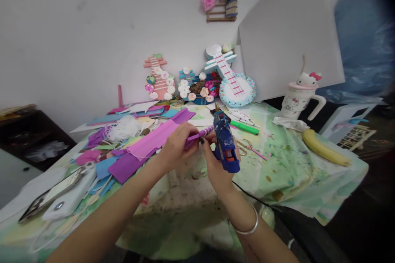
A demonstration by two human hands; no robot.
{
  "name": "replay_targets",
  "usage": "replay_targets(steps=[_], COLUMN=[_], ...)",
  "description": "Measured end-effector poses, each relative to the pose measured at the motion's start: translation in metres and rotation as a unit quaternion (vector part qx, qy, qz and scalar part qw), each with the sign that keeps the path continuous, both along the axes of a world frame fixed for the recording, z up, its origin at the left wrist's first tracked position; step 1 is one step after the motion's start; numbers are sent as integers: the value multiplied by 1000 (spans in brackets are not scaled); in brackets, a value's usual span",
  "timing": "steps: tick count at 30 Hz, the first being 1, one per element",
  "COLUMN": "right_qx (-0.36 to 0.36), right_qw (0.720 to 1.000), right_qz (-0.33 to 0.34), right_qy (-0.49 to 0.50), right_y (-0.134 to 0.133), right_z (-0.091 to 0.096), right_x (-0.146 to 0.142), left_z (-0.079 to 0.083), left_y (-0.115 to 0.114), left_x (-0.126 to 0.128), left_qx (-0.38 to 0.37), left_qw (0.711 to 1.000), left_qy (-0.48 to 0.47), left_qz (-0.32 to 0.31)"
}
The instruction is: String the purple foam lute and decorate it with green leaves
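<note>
My left hand (179, 146) is closed on a small purple craft piece (202, 133) wound with white string, held above the near middle of the table. My right hand (217, 168) is wrapped round a blue hot glue gun (226, 144), smeared with old glue, its nozzle pointing away toward the wall. The fingertips of my right hand also meet the purple piece beside the gun. A black cord runs from below the right hand toward the lower right. Pink and purple crepe paper strips (154, 139) lie just left of my left hand.
Scissors (245, 144), a green marker (245, 127) and a banana (324, 148) lie to the right, near a white tumbler (294, 102). White string (123, 128), a phone (52, 191) and a power bank (72, 193) are left. Decorated paper instruments (236, 90) lean against the wall.
</note>
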State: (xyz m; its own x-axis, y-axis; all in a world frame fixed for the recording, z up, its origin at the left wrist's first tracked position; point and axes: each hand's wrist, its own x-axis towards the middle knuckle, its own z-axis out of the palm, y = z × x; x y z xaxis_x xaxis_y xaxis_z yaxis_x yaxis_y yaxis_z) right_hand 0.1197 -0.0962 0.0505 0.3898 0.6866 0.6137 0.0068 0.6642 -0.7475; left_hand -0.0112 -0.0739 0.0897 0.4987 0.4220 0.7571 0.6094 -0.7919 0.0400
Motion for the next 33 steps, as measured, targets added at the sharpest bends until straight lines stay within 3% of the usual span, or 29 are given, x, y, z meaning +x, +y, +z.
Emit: replay_targets(steps=[9, 17, 21, 28, 33], right_qx=[-44, -22, -25, -21, 16], right_qw=[996, 999, 999, 994, 991], right_qz=[-48, -36, -27, 103, 121], right_qy=[-57, 1, 3, 43, 50], right_y=[-4, 2, 6, 5, 5], right_z=[6, 8, 16, 36, 31], right_x=[7, 5, 6, 9, 11], left_z=[0, 1, 11, 37, 56], left_y=[-2, 2, 8, 16, 22], left_x=[6, 4, 1, -3, -4], left_qx=[2, -9, -36, -30, -26], left_qw=[1000, 1000, 999, 998, 988], left_qy=[2, 24, 26, -45, -137], left_qz=[7, 10, 14, 42, 66])
